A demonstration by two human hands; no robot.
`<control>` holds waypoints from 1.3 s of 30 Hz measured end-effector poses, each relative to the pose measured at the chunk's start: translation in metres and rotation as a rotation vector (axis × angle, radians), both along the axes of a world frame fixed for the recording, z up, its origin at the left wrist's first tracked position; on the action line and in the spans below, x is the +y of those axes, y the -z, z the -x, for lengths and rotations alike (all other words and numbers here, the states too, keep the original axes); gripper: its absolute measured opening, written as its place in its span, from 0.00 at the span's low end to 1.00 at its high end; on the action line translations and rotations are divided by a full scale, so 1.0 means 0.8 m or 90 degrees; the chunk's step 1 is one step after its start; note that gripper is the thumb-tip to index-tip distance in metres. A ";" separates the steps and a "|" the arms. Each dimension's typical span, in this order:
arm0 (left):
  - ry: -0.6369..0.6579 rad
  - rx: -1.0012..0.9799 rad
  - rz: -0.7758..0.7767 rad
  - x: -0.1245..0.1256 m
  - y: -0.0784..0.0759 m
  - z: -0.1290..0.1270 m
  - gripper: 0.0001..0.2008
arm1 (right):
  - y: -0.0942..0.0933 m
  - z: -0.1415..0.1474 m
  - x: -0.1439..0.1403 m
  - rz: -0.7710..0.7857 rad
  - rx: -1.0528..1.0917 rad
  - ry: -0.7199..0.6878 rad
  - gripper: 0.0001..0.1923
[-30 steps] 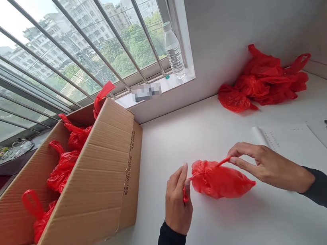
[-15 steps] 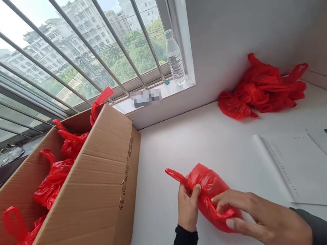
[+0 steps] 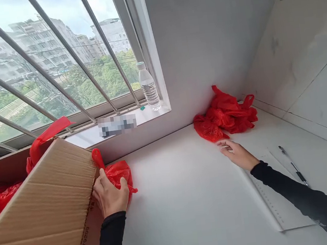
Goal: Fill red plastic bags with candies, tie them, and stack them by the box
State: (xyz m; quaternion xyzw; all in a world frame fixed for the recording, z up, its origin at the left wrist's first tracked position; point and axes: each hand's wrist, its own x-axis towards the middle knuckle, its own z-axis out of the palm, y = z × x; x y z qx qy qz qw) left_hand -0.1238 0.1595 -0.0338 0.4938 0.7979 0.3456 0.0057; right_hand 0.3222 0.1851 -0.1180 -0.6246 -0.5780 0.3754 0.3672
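The white tabletop (image 3: pixel 191 199) runs from me to the wall under the barred window; the cardboard box (image 3: pixel 42 210) stands at its left edge, tilted, with red bags showing inside at the far left; the pile of red plastic bags (image 3: pixel 225 116) lies in the far right corner against the wall. My hands are well apart. My left hand (image 3: pixel 110 195) is closed around a tied red bag (image 3: pixel 118 173), which sits at the box's near corner, touching or just beside the cardboard, its knotted handle sticking up toward the box rim; I cannot tell whether the bag rests on the table or hangs in my grip. My right hand (image 3: pixel 237 153) is stretched forward, fingers loosely spread and holding nothing, palm down just above or on the table; the pile lies just beyond its fingertips, ahead and slightly left, so this hand is far the nearer to it. The pile's long axis runs roughly along the wall. A ruled sheet (image 3: pixel 277 200) lies under my right forearm, a pen (image 3: pixel 291 166) beside it; a water bottle (image 3: pixel 148 87) stands on the sill. How many bags make up the pile is hard to make out; the box's interior is mostly hidden behind its flap.
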 end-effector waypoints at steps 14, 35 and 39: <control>0.189 -0.002 -0.129 -0.093 0.077 -0.108 0.14 | 0.005 0.006 0.053 0.061 0.011 0.019 0.16; 0.409 -0.588 0.059 -0.195 0.085 -0.248 0.22 | -0.066 0.033 -0.208 0.063 0.092 -0.069 0.22; 0.367 -0.619 0.088 -0.215 0.091 -0.246 0.23 | -0.053 0.035 -0.204 0.070 0.053 -0.123 0.23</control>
